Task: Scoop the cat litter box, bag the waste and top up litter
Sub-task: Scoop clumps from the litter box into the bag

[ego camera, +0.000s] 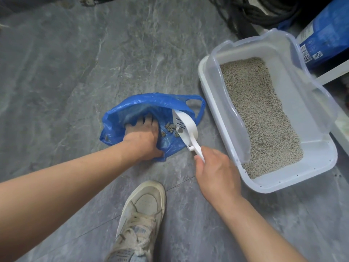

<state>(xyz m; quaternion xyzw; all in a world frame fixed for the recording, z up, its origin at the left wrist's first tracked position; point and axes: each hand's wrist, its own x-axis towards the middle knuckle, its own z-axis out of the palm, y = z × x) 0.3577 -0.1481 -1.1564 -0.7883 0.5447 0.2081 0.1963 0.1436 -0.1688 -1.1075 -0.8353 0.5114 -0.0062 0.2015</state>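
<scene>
a: we're looking down at a grey marbled floor, and the thin blue plastic carrier bag lies open on it, just left of the litter box.

b: the left hand is in the bag's mouth, fingers reaching inside and the thumb hooked over the near edge, so it's grasping the plastic and holding it open.

a: and the right hand is clenched round the handle of the white slotted plastic litter scoop. the scoop is tipped on its side over the bag's right edge, its head inside the opening.

b: small grey clumps of waste sit in the bag, right beside the scoop's head and close to the left fingertips.

a: to the right, the pale translucent rectangular plastic litter box sits on the floor, near the bag but not touching it that i can tell. beige granular litter covers most of its base, with a bare strip at the near end.

b: behind the box, far right, a blue printed sack with a barcode stands upright. dark coiled cables lie at the top.

a: and a worn off-white lace-up sneaker is planted between the two forearms.
</scene>
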